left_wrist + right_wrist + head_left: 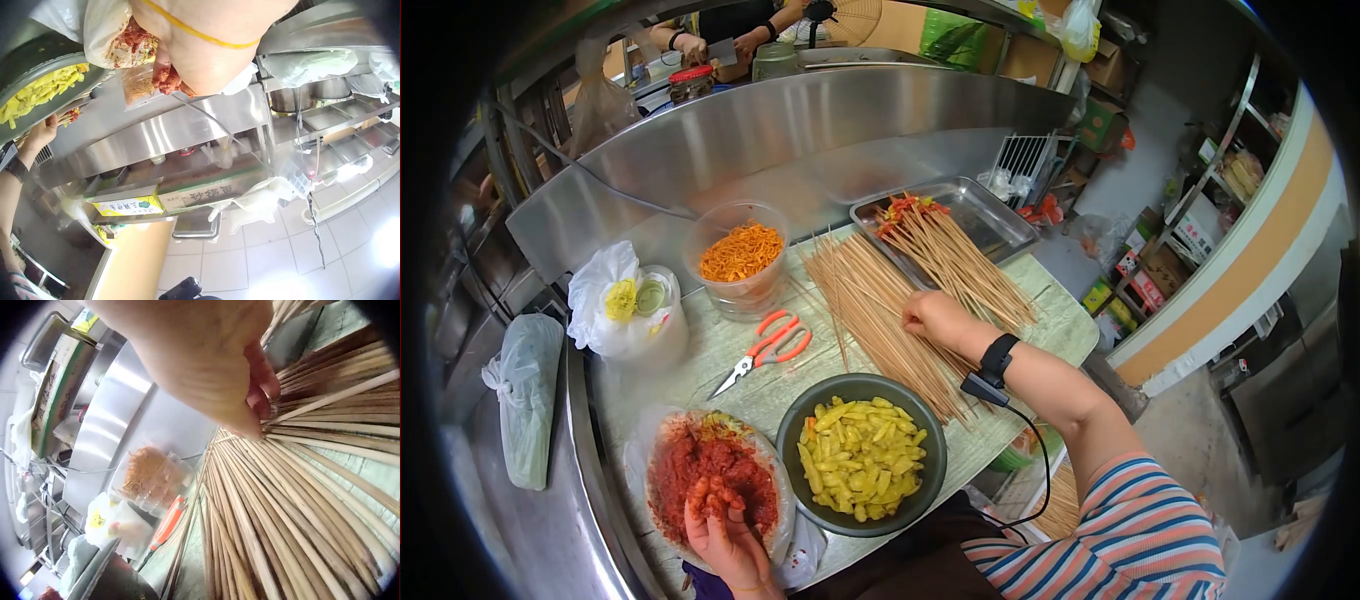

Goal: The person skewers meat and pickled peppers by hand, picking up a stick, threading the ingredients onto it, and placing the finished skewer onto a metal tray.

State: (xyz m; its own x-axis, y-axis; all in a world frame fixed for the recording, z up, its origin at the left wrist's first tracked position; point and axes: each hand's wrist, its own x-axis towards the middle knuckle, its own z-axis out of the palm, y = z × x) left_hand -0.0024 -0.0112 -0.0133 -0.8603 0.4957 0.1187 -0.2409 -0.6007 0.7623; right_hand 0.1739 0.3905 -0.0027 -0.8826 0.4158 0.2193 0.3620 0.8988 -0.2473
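My right hand (917, 318) lies on a wide pile of bare bamboo skewers (870, 310) on the table, its fingertips curled and pinching one skewer (325, 403) out of the pile; the right wrist view shows that hand (257, 403) close up. My left hand (715, 497) is sunk in a plastic-lined bowl of red, chili-coated food (700, 465), its fingers curled round a few red pieces (164, 76). Between the hands stands a dark bowl of yellow pieces (862, 460).
A steel tray (990, 215) at the back right holds loaded skewers (910, 215). Orange-handled scissors (768, 348) lie mid-table. A clear tub of orange shreds (740, 255) and a white plastic bag (605, 300) stand at the back left. A steel splash wall (800, 130) backs the table.
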